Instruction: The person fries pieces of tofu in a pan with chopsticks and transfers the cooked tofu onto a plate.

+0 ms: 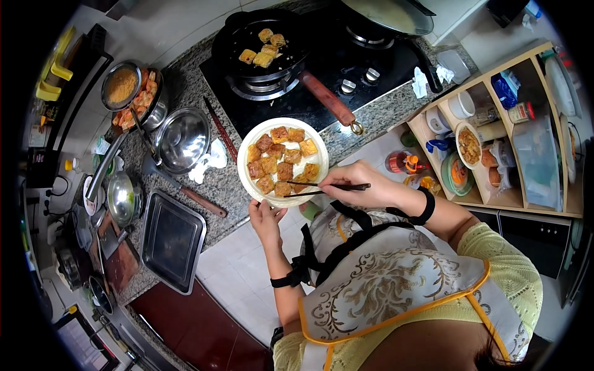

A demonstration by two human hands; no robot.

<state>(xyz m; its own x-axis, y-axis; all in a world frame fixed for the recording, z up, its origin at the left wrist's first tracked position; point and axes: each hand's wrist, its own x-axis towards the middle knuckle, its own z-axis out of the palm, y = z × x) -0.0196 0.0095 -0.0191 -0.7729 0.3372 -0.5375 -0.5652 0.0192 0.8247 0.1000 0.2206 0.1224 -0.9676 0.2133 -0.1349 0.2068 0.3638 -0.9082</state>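
My left hand point(267, 221) holds a white plate point(242, 174) by its near rim. Browned, cube-shaped fried pieces point(284, 171) lie spread over the plate. In my right hand point(358, 184) is a pair of dark chopsticks point(341, 186), their tips at the pieces near the plate's lower edge. Beyond the plate, a black frying pan point(232, 55) with a reddish wooden handle point(327, 98) sits on the left burner of the gas stove. Several yellower fried pieces point(263, 59) lie in the pan. Whether the tips grip a piece is unclear.
On the granite counter point(227, 222) at left are a steel bowl point(182, 139), a spatula point(202, 200), a dark baking tray point(172, 241) and a pot of shrimp point(147, 92). A lidded wok point(385, 14) occupies the right burner. A wooden shelf unit point(503, 139) with food containers stands at right.
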